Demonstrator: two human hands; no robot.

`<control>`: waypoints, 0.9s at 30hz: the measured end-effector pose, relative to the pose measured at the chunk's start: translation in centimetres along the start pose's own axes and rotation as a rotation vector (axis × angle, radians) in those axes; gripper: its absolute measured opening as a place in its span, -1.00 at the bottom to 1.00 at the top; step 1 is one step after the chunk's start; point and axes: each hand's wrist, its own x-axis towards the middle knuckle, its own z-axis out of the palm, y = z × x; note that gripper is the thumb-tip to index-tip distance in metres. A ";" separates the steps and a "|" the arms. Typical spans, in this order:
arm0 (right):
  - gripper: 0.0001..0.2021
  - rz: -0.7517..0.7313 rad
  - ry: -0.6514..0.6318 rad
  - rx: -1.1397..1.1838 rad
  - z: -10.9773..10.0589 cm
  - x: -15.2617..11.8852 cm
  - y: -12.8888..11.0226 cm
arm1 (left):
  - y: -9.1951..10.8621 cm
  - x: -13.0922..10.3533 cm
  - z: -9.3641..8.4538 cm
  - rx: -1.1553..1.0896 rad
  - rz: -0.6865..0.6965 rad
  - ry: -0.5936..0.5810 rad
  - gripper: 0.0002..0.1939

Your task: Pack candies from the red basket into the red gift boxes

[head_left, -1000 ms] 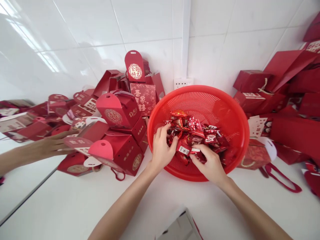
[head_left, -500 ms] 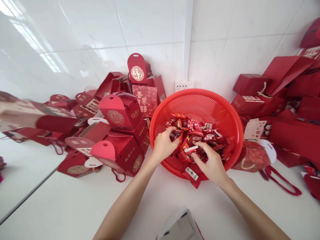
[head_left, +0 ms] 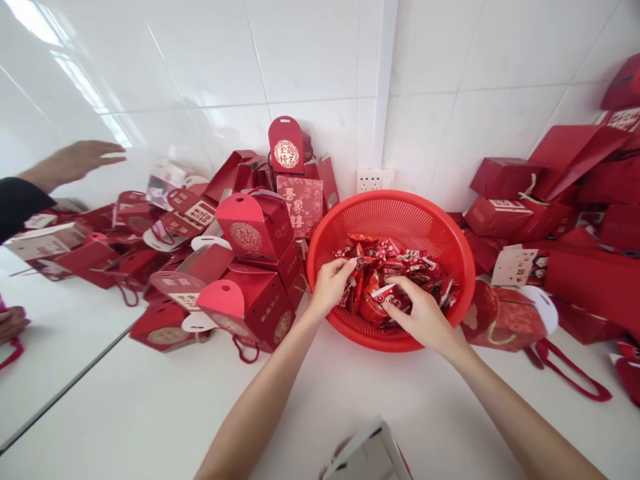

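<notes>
A red plastic basket [head_left: 395, 339] with a perforated wall holds a heap of red-wrapped candies [head_left: 395, 250]. My left hand [head_left: 333, 287] is over its left side, thumb and fingertips pinched on a small red candy [head_left: 361, 261]. Inside the basket, right of it, my right hand [head_left: 419, 312] grips a red-and-white wrapped candy [head_left: 384, 293] between thumb and fingers. Part of that candy is hidden by the fingers. Other candies lie right under both hands.
Red gift boxes [head_left: 250, 307] are piled on the left, more red boxes [head_left: 505, 213] on the right. A pale box [head_left: 370, 453] stands at the front edge. A co-worker's hand [head_left: 75, 163] reaches in at far left; another hand [head_left: 13, 327] is below. A socket strip [head_left: 375, 180] is behind.
My left hand now pinches a candy at its fingertips. The candy that hung over the basket's front rim is gone from there. At left, the co-worker's blurred box is away and an unladen hand shows.
</notes>
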 end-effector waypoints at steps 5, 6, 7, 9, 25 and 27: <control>-0.58 0.021 0.032 -0.034 0.3 -1.1 0.2 | 0.2 0.1 -0.2 -0.022 -0.035 -0.012 -0.60; -0.58 0.021 0.041 -0.036 0.4 -1.3 0.2 | 0.2 0.0 -0.1 -0.026 -0.035 -0.001 -0.61; -0.59 0.018 0.047 -0.038 0.4 -1.4 0.2 | 0.1 0.0 0.0 -0.030 -0.034 0.012 -0.61; -0.60 0.012 0.052 -0.044 0.5 -1.5 0.2 | 0.1 0.0 0.1 -0.034 -0.028 0.041 -0.61; -0.67 0.075 0.072 -0.073 1.2 -2.5 0.2 | -0.4 -1.1 -0.6 0.616 0.279 -0.159 -0.50; -0.80 0.119 0.079 -0.004 0.9 -2.1 0.5 | -0.6 -1.1 -0.7 0.654 0.286 -0.167 -0.44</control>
